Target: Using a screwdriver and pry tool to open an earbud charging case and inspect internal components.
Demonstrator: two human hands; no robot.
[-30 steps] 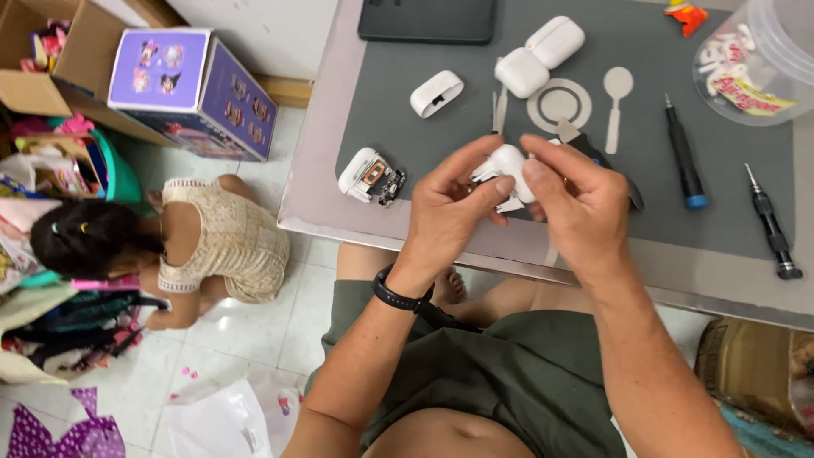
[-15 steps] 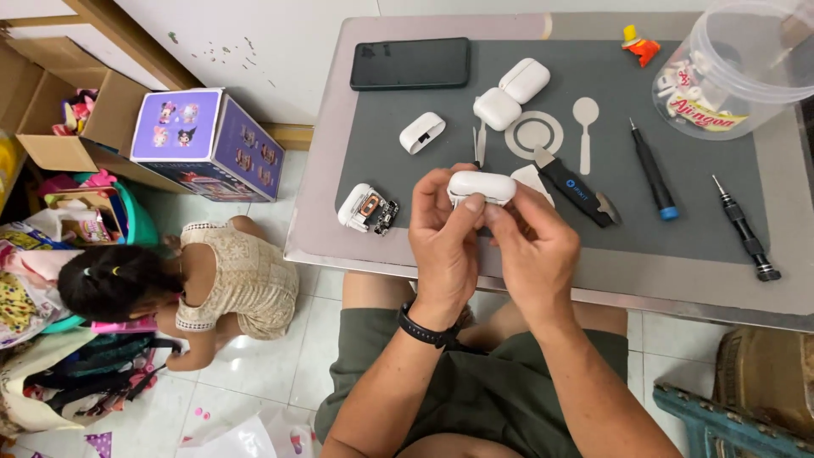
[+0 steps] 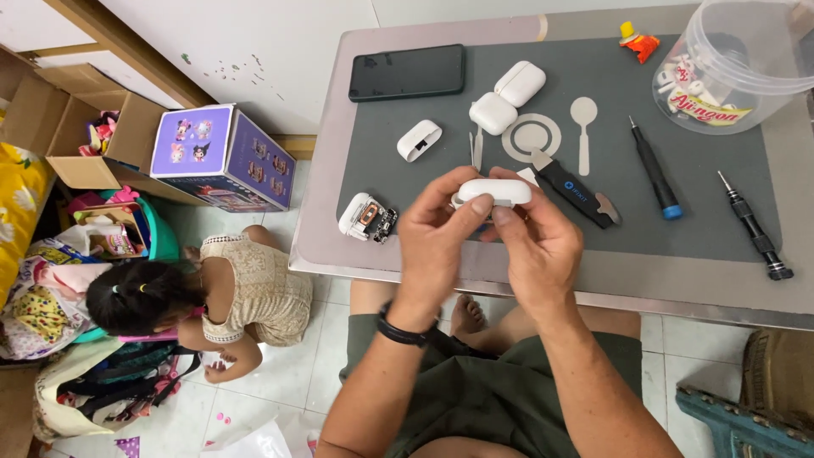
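Head view: white earbud case (image 3: 494,190) is pinched at frame centre between left hand (image 3: 441,237) and right hand (image 3: 534,246), above the grey mat (image 3: 721,220). Grip apparently fingertip-only; slippage risked, with a drop onto the pry tool (image 3: 577,191).

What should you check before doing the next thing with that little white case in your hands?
1. Both hands hold the white case: left hand and right hand pinch it. Ok.
2. Case held above the grey mat: ok.
3. Black pry tool close to the right hand: ok.
4. Blue-tipped screwdriver lying on the mat: ok.
5. Opened circuit part on the mat, apart from the hands: ok.
6. Case lid shut or loose: cannot tell.
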